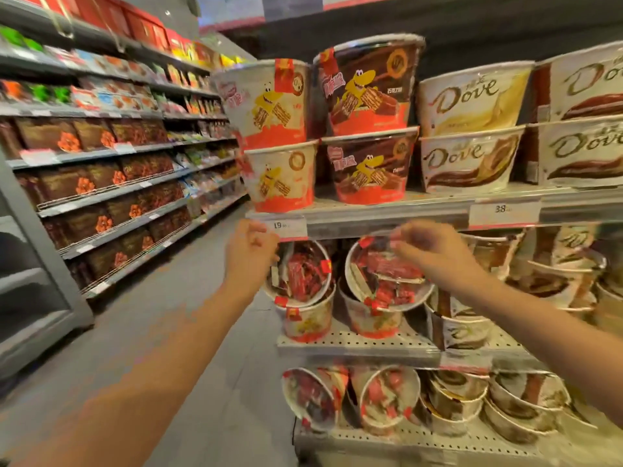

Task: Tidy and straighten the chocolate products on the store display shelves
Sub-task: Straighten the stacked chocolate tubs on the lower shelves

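Wafer chocolate tubs stand stacked on the upper shelf: white ones (269,106) at the left, brown ones (369,89) beside them, Dove tubs (472,99) to the right. On the shelf below, tubs lie tilted with clear lids facing me. My right hand (435,252) is at the top rim of the right tilted wafer tub (384,278), its blurred fingertips curled over the rim. My left hand (249,254) hovers with curled fingers beside the left tilted tub (298,274), just under the price tag (290,227), holding nothing.
The upper shelf edge (387,217) runs just above both hands. More tilted tubs (387,396) fill the bottom shelf, and Dove tubs (462,328) sit right of my hand. An aisle floor (151,332) and long shelves of bagged goods (101,183) lie left.
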